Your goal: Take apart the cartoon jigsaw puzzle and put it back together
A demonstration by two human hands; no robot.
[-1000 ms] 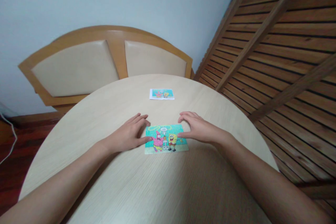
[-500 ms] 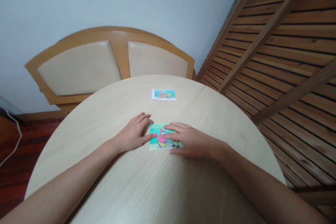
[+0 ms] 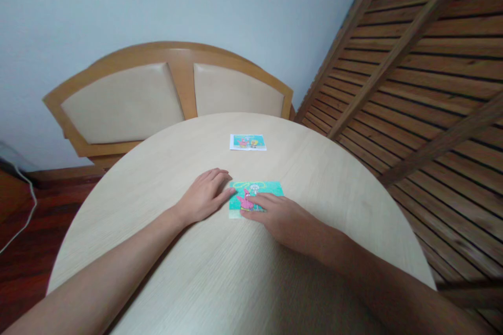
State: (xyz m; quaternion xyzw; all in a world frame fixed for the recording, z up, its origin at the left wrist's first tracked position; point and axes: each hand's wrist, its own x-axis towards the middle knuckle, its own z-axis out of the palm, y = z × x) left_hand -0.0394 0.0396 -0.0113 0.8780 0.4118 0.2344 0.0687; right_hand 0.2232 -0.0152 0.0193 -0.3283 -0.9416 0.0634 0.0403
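A small cartoon jigsaw puzzle (image 3: pixel 262 190) with a teal background lies flat on the round pale wooden table (image 3: pixel 196 272). My left hand (image 3: pixel 204 196) rests flat on the table against the puzzle's left edge, fingers stretched out and touching it. My right hand (image 3: pixel 281 217) lies palm down over the puzzle's lower right part, fingers extended leftward across the picture and covering much of it. Neither hand holds anything.
A small printed reference picture (image 3: pixel 248 142) of the same cartoon lies farther back on the table. Behind the table stands a wooden bench back with cream cushions (image 3: pixel 165 94). A slatted wooden wall (image 3: pixel 424 63) rises on the right. A white cable (image 3: pixel 19 220) hangs at the left.
My right hand has slid from the puzzle's right edge leftward onto its face, then down toward its lower part. The left hand has stayed at the left edge.
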